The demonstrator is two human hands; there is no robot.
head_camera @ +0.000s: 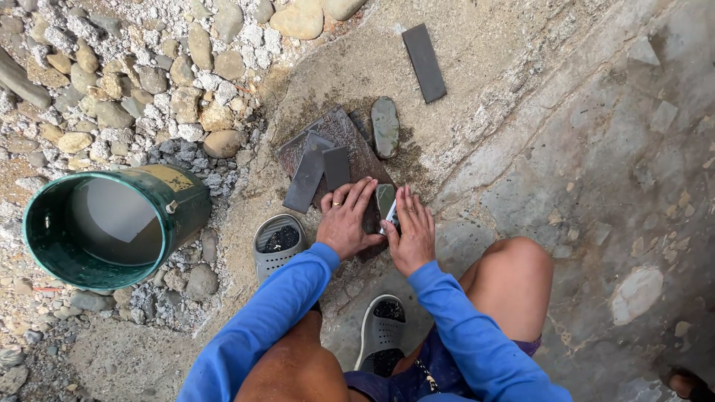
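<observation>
My left hand [345, 218] lies with fingers spread on a dark, wet reddish-brown slab [350, 138] on the concrete ground. My right hand [410, 231] sits beside it with fingers pressed down on a small shiny metal blade [390, 215], which rests on a grey-green whetstone [384, 198]. Both thumbs meet near the blade. Two flat dark grey stones [307, 173] lie on the slab just beyond my left hand. An oval grey-green stone [385, 126] lies at the slab's far edge.
A green metal bucket [179, 197] holding water stands at the left on gravel and river pebbles [149, 82]. A long dark rectangular stone [424, 62] lies farther away on the concrete. My grey perforated sandals [277, 242] are below the hands. Someone's toes [689, 385] show at the bottom right.
</observation>
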